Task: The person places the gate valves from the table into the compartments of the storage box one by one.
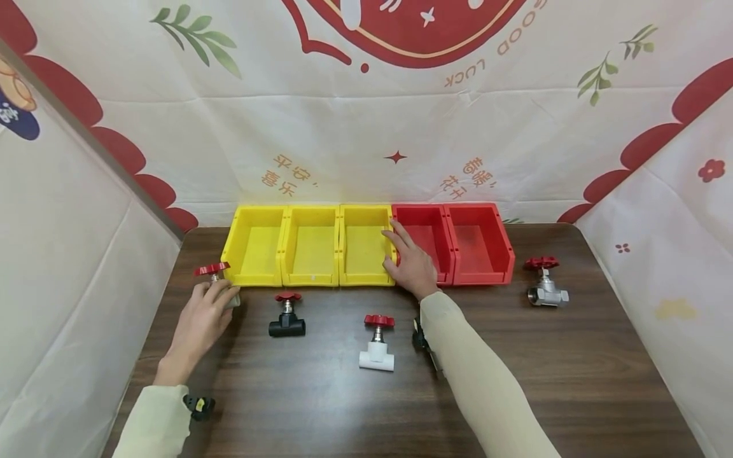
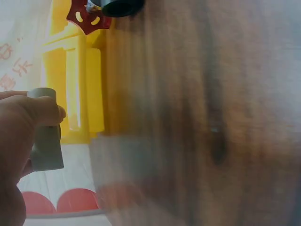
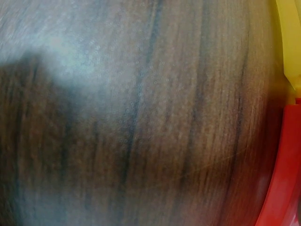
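With 12 o'clock toward the backdrop [image 1: 343,127]: the left hand [image 1: 197,319] grips the grey valve [image 2: 47,150] by its body, near the yellow bins [image 1: 310,280], which stand at 2 o'clock. At 3 o'clock lies the black valve [image 1: 287,328]. The right hand [image 1: 415,265], fingers parted, holds nothing where yellow meets red bins [image 1: 482,276]; bin contact cannot be determined. From it, the white valve [image 1: 376,357] lies toward 6–7 o'clock, the metal valve [image 1: 548,295] past 3.

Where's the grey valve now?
In the head view, the grey valve is on the left side, held in the left hand, beside the leftmost yellow bin.
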{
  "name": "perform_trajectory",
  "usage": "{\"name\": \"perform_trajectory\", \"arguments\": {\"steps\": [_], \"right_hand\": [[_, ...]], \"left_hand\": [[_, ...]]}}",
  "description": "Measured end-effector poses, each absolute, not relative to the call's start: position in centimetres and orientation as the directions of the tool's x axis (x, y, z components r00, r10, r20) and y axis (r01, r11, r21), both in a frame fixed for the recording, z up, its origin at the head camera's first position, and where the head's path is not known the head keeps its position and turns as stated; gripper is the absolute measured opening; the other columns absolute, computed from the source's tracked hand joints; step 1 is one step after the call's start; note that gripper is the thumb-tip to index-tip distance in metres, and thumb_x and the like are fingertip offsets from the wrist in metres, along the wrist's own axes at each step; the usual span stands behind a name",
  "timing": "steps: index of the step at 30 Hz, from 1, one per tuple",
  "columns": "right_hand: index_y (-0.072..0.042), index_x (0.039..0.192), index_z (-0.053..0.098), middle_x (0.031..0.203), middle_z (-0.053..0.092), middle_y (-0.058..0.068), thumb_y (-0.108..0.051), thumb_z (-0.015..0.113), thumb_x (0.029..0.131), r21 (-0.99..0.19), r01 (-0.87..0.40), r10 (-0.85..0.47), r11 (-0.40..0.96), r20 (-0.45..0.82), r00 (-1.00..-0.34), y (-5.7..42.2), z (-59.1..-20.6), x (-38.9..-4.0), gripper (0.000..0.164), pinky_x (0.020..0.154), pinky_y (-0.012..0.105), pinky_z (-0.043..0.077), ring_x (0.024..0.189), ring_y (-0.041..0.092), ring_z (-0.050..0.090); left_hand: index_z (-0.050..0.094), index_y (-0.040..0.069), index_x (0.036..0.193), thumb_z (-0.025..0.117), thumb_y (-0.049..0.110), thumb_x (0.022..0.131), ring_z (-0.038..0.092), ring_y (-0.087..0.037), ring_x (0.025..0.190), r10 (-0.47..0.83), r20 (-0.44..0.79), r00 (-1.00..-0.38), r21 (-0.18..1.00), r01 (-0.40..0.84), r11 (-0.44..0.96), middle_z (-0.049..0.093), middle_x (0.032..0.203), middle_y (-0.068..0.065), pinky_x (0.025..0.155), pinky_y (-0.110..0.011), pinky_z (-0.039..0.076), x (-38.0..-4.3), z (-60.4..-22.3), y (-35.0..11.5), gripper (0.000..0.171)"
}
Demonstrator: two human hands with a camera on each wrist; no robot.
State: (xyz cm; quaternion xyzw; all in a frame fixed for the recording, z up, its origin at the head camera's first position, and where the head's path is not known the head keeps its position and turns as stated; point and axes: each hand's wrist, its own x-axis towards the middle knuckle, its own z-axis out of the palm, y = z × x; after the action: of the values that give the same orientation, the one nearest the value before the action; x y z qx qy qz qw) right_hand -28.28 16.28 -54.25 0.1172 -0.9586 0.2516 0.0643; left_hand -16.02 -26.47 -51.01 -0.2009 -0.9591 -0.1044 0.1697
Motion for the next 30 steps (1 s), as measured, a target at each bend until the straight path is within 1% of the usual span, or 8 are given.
{"name": "perform_trajectory", "arguments": {"steps": [5, 9, 15, 19, 23, 30], "right_hand": [[-0.04, 0.143, 0.039, 0.154, 0.006, -0.029, -0.032, 0.069, 0.076, -0.463, -0.262, -0.197, 0.847, 0.185, -0.963, 16.3, -54.3, -28.2, 0.074, 0.067, 0.034, 0.053, 0.079, 0.015, 0.054], [-0.037, 0.144, 0.04, 0.154, 0.007, -0.027, -0.032, 0.068, 0.077, -0.465, -0.26, -0.201, 0.846, 0.172, -0.964, 16.3, -54.3, -28.2, 0.072, 0.068, 0.035, 0.053, 0.078, 0.016, 0.054], [-0.041, 0.144, 0.038, 0.154, 0.006, -0.028, -0.033, 0.068, 0.078, -0.461, -0.246, -0.196, 0.852, 0.155, -0.968, 16.3, -54.2, -27.9, 0.073, 0.07, 0.033, 0.053, 0.08, 0.014, 0.055], [-0.043, 0.144, 0.037, 0.154, 0.006, -0.028, -0.034, 0.068, 0.078, -0.458, -0.249, -0.195, 0.854, 0.161, -0.967, 16.2, -54.2, -27.9, 0.074, 0.069, 0.033, 0.053, 0.08, 0.014, 0.055], [-0.043, 0.144, 0.037, 0.155, 0.009, -0.026, -0.034, 0.068, 0.077, -0.456, -0.253, -0.194, 0.853, 0.173, -0.966, 16.3, -54.3, -28.0, 0.074, 0.068, 0.033, 0.053, 0.082, 0.015, 0.055], [-0.038, 0.143, 0.04, 0.155, 0.01, -0.024, -0.032, 0.067, 0.077, -0.458, -0.273, -0.204, 0.846, 0.194, -0.96, 16.2, -54.3, -28.2, 0.072, 0.065, 0.036, 0.052, 0.079, 0.018, 0.054]], "left_hand": [[0.066, -0.001, 0.113, 0.085, -0.003, 0.064, 0.047, -0.042, 0.104, 0.397, 0.385, -0.833, 0.102, 0.466, 0.879, 0.056, 0.119, -0.019, 0.083, -0.054, 0.048, -17.7, -49.9, -25.6, 0.053], [0.066, -0.002, 0.113, 0.084, -0.002, 0.065, 0.047, -0.044, 0.107, 0.434, 0.37, -0.822, 0.075, 0.492, 0.867, 0.056, 0.121, -0.019, 0.086, -0.054, 0.047, -18.9, -49.3, -25.2, 0.052], [0.066, -0.001, 0.115, 0.085, 0.001, 0.066, 0.047, -0.045, 0.111, 0.489, 0.312, -0.814, 0.028, 0.523, 0.852, 0.056, 0.122, -0.019, 0.091, -0.055, 0.044, -20.0, -49.1, -24.8, 0.053], [0.067, -0.001, 0.113, 0.085, 0.002, 0.066, 0.048, -0.044, 0.109, 0.507, 0.287, -0.813, 0.014, 0.533, 0.846, 0.057, 0.121, -0.019, 0.091, -0.054, 0.044, -20.8, -48.9, -24.6, 0.051], [0.067, 0.0, 0.113, 0.083, 0.002, 0.069, 0.048, -0.044, 0.109, 0.514, 0.257, -0.818, 0.0, 0.532, 0.847, 0.057, 0.12, -0.018, 0.09, -0.054, 0.045, -21.9, -48.6, -24.3, 0.047], [0.067, -0.001, 0.114, 0.078, 0.0, 0.075, 0.048, -0.043, 0.111, 0.519, 0.211, -0.829, 0.01, 0.532, 0.846, 0.056, 0.121, -0.019, 0.093, -0.053, 0.043, -23.3, -48.1, -24.2, 0.041]]}}
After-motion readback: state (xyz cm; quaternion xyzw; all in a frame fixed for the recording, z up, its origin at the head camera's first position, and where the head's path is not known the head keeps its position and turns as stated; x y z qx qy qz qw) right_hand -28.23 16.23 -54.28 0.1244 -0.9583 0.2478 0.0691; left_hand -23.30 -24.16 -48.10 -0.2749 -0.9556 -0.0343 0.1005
